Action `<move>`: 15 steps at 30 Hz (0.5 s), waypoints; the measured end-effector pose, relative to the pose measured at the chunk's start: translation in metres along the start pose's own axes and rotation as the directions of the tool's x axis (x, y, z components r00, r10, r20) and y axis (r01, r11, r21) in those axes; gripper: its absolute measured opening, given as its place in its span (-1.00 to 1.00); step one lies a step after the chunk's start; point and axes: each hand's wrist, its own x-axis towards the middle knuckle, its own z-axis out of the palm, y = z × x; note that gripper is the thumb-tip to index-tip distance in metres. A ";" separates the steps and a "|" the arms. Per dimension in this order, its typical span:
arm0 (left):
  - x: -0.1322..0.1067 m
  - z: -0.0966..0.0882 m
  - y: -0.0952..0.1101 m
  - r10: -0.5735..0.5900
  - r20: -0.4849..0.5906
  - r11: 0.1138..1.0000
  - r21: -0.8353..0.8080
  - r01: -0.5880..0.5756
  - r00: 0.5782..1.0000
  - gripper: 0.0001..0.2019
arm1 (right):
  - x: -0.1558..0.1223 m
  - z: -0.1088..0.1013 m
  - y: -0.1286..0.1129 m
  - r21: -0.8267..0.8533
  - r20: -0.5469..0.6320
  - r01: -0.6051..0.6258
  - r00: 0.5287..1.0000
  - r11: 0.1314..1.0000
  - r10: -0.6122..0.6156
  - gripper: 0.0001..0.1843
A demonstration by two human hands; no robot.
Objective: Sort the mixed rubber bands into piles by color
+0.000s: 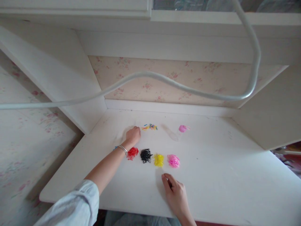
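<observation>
On a white desk point(223, 175) lie small piles of tiny rubber bands in a row: red point(132, 153), black point(146, 155), yellow point(158, 160) and pink point(173, 160). Behind them is a small mixed pile of blue, yellow and orange bands point(150, 126). My left hand point(133, 135), with a bracelet on the wrist, reaches forward with fingers curled, its fingertips just left of the mixed pile. What it holds, if anything, is hidden. My right hand point(175, 194) rests on the desk in front of the yellow and pink piles, thumb and forefinger pinched together.
A clear plastic bag with a pink end point(182, 128) lies behind the pink pile. A few blue bands point(115, 147) peek out beside my left wrist. A white cable point(164, 80) hangs across the view. Shelf walls rise left and right; floral wallpaper point(188, 78) is behind.
</observation>
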 end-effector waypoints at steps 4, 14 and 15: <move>-0.015 -0.009 0.004 0.035 -0.022 0.999 -0.009 -0.035 0.999 -0.67 | 0.000 0.001 0.002 -0.006 -0.008 0.010 1.000 1.000 -0.010 -0.49; -0.125 0.002 0.045 0.219 -0.120 0.958 -0.161 -0.237 0.968 -0.68 | 0.000 0.002 0.002 -0.031 -0.002 0.038 0.999 0.999 -0.038 -0.51; -0.131 0.007 0.048 0.212 -0.130 0.956 -0.177 -0.233 0.969 -0.69 | 0.000 0.002 0.002 -0.028 0.000 0.037 0.999 0.999 -0.037 -0.52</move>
